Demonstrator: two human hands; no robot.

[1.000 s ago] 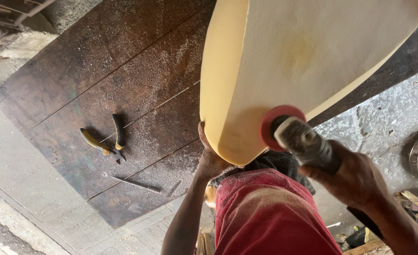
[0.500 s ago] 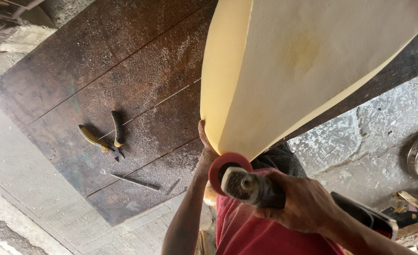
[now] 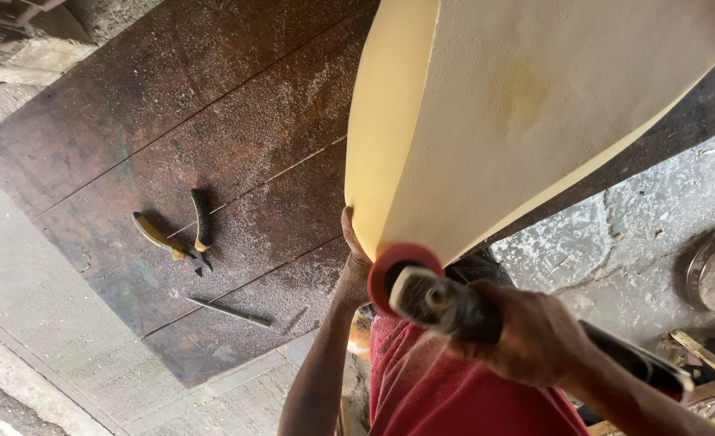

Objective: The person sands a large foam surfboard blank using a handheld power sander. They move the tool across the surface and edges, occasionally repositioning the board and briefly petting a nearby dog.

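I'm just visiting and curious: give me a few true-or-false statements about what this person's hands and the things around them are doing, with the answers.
1. The right hand holds a power sander with a red disc. True.
2. The left hand lies flat on the floor. False: it is up against the lower edge of the foam block.
3. Pliers lie on the dark wooden board. True.
4. The foam block is blue. False: it is pale yellow.
5. The red disc is far from the foam. False: it sits right at the block's lower tip.
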